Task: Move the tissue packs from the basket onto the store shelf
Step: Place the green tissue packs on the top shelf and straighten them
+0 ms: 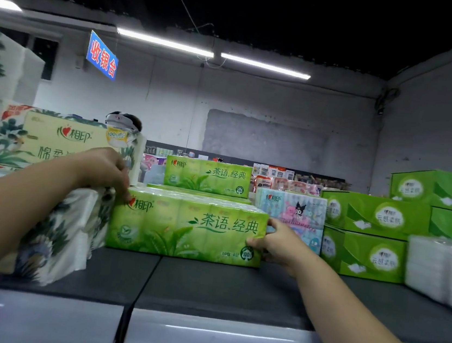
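Your left hand [105,169] curls over the top left corner of the green tissue pack [186,227], fingers bent down its end face, just beside the floral-printed pack [63,231] whose soft wrapper sags at the shelf's left. The green pack already rests on the dark shelf [221,290], a long block with glossy, slightly crinkled film. Your right hand [278,243] pinches its lower right corner, thumb in front, fingers behind. Push evenly from both ends so it slides back square without buckling; the film probably slips easily. Further right stand the stiff green cartons [365,254] and a plain white bundle [440,269]. The basket is out of view.
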